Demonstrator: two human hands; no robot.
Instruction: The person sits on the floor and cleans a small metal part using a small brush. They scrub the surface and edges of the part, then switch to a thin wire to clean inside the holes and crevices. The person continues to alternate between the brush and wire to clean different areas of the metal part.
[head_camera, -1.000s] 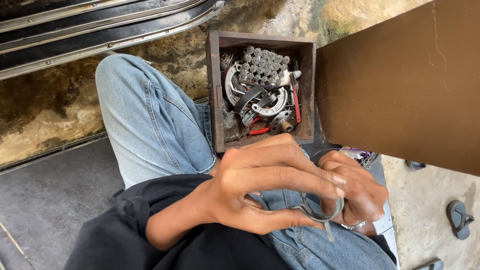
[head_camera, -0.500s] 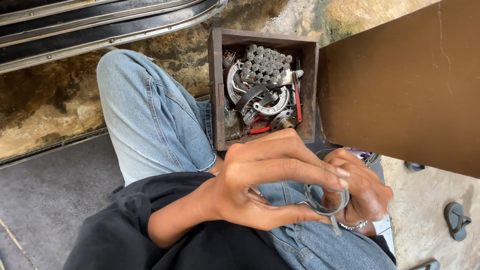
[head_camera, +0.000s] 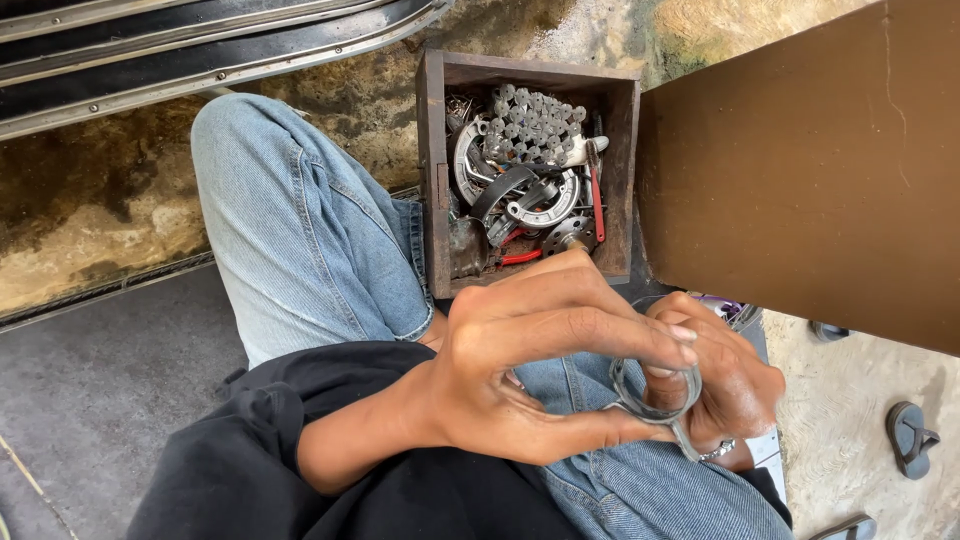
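While the person sits with knees drawn up in pale blue jeans (head_camera: 300, 230), both hands meet over the lap on a small grey metal ring clamp (head_camera: 655, 392). The clamp is a thin, dull steel band bent into a near-circle, scuffed and slightly dark along its inner face, with a short flat tail sticking out from its lower edge toward the denim. The left hand (head_camera: 530, 370) is closed on it: the thumb presses the band's lower left side and the forefinger lies stretched across its top, so the ring is pinched between the 2. The right hand (head_camera: 725, 385) curls around the far side, fingers folded in against the band, and grips it too; a silver ring shows on 1 of its fingers. The clamp sits just above the right thigh, below and in front of a dark wooden box (head_camera: 432, 180) that stands on the ground between the knees. Inside the box lie curved grey brake shoes (head_camera: 520, 190), a cluster of small silver screws (head_camera: 530, 120), and a tool with red handles (head_camera: 596, 210). A brown panel (head_camera: 800, 170) rises at the right, and sandals (head_camera: 908, 438) lie on the concrete beyond it.
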